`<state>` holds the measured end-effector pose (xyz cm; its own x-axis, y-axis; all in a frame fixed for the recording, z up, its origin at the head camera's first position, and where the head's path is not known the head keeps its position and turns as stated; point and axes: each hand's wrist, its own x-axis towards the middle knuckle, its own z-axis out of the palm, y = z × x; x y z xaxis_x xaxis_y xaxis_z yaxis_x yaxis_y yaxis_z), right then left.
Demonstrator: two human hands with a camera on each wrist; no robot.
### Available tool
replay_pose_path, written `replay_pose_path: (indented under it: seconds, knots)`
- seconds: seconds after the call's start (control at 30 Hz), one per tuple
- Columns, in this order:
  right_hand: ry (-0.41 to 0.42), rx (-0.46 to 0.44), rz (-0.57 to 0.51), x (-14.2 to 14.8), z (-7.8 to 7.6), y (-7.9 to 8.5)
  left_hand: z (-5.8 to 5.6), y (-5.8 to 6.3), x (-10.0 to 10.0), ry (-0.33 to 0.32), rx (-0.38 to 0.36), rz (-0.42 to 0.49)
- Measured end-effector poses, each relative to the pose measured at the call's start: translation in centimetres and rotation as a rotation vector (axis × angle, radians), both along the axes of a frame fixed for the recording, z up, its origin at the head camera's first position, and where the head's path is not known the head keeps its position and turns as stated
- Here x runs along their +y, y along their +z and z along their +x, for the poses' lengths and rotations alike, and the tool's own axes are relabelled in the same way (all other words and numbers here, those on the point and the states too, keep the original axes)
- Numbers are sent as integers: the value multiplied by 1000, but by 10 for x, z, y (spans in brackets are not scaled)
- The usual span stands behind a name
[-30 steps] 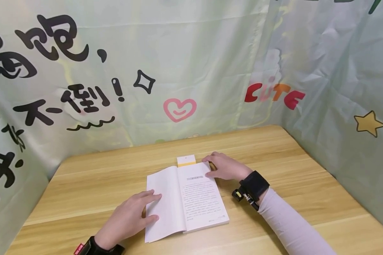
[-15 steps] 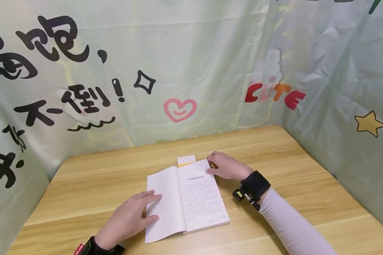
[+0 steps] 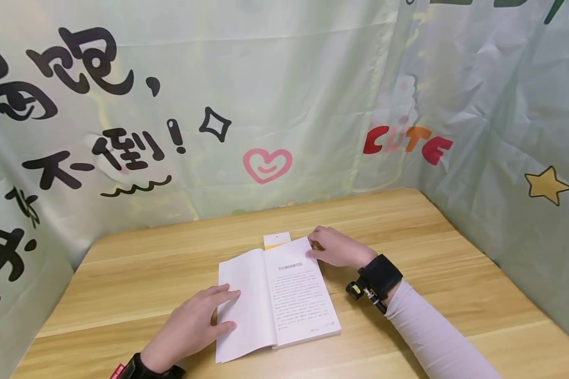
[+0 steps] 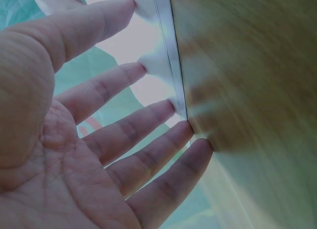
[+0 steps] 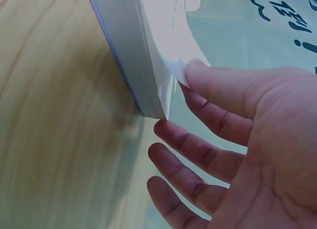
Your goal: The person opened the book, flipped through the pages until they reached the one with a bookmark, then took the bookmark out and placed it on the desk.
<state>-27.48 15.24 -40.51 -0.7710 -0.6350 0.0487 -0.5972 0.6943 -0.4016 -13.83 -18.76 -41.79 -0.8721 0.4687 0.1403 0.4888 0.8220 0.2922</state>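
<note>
An open book [image 3: 301, 300] lies on the wooden table, its left page blank and its right page printed with a heading and lines of text. My left hand [image 3: 189, 321] rests on the blank left page with fingers spread; in the left wrist view the fingers [image 4: 124, 130] look straight along the book's edge. At the top right corner, my right hand [image 3: 336, 247] pinches a page between thumb and index finger. The right wrist view shows that page [image 5: 171, 40] bent up from the thick stack below, the other fingers hanging beside the corner.
A white card with a yellow band [image 3: 277, 239] sticks out beyond the book's top edge. The wooden table [image 3: 161, 263] extends around the book. A pale green printed cloth [image 3: 313, 105] hangs behind and at both sides of the table.
My right fingers have drawn in at the top right corner and now pinch the page there, lifting it slightly. My left hand stays where it was on the left page.
</note>
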Motion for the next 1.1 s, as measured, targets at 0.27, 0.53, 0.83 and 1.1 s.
replay_pose_path:
  seconds: [0.27,0.53,0.83,1.1]
  knots:
    - [22,-25,-63,2,1,7,0,0,0,1,-3,-3]
    - [123,-28,-125,2,3,17,0,0,0,1,0,-4]
    - [100,-8,-102,1,7,23,0,2,0,3,0,-3]
    - [112,-3,-109,-3,11,26,-1,0,0,-1,-14,-6]
